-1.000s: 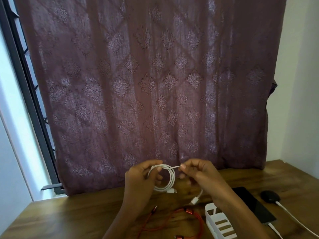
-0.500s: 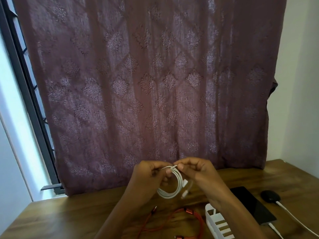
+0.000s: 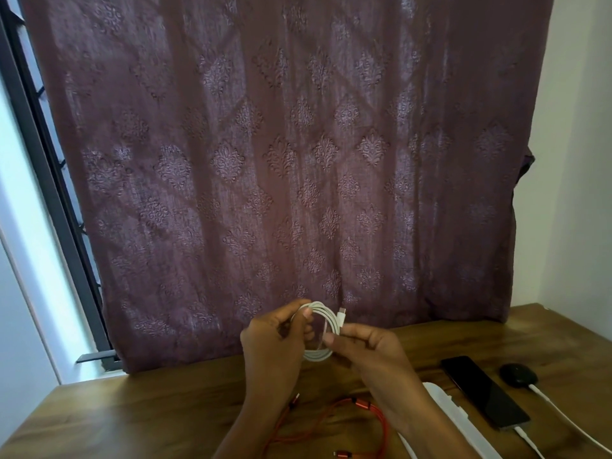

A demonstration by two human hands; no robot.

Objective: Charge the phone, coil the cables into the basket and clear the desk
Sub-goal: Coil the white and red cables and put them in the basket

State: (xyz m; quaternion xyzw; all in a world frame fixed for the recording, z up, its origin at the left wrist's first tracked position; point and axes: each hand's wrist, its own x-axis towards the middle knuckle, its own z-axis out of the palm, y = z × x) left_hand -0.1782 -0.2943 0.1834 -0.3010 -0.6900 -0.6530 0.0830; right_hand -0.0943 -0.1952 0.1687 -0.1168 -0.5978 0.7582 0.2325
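Observation:
A white cable [image 3: 326, 326] is wound into a small coil held above the wooden desk [image 3: 165, 412]. My left hand [image 3: 275, 342] grips the coil's left side, fingers curled round the loops. My right hand [image 3: 367, 351] pinches the right side of the coil just below its free plug, which sticks up at the top. A red cable [image 3: 364, 422] lies loose on the desk under my wrists. The white basket [image 3: 463, 422] shows at the lower right, partly behind my right forearm. The black phone [image 3: 483, 392] lies right of it with a white charging cable [image 3: 526, 438] plugged into its near end.
A small black rounded device [image 3: 518, 376] with a white lead [image 3: 563, 415] sits right of the phone. A patterned maroon curtain [image 3: 298, 160] hangs behind the desk. A window frame [image 3: 43, 180] runs along the left, a white wall [image 3: 579, 160] on the right.
The loose tail of the white cable has been wound into the coil. Its plug, which hung below, now stands up at the coil's top right. My right hand moved down the coil's right side.

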